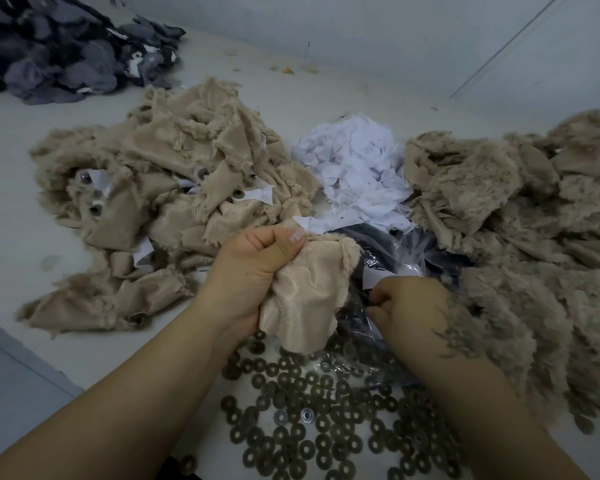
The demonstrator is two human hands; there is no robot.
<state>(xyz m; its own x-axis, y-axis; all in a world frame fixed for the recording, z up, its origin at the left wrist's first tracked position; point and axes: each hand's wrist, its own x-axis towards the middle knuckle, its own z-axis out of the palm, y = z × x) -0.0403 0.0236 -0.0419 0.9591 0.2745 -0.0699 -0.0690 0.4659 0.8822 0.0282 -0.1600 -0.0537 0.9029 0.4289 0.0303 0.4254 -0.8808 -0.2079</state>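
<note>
Beige fabric piece [305, 289] is held up just above the tabletop [291, 88], low centre of the view, smooth backing side showing and a fuzzy edge at its top. The left hand [257, 268] grips it, fingers bunched round its left edge and the thumb pressed on top.

Nearest the camera, a scatter of dark ring washers [309, 427] lies flat between the two forearms, with two shiny metal ones [305, 415] among them. The lower edge of the fabric piece hangs over the far side of the scatter.

The right hand [409, 306] is just right of the fabric piece, fingers curled at a clear plastic bag [406, 251] with dark contents. Can't tell whether it pinches anything. A white slip [374, 275] sits just above its fingertips.

Further back on the left is a heap of beige fabric pieces [174, 181], backing side up, with round eye parts [238, 192] and white slips tucked in. In the centre is a pile of white paper scraps [357, 168]. On the right is a big heap of fluffy beige fur pieces [516, 237], touching the bag.

Far left corner holds a pile of dark grey fabric pieces [66, 46], well apart from the rest. A pale wall [395, 36] stands behind.
</note>
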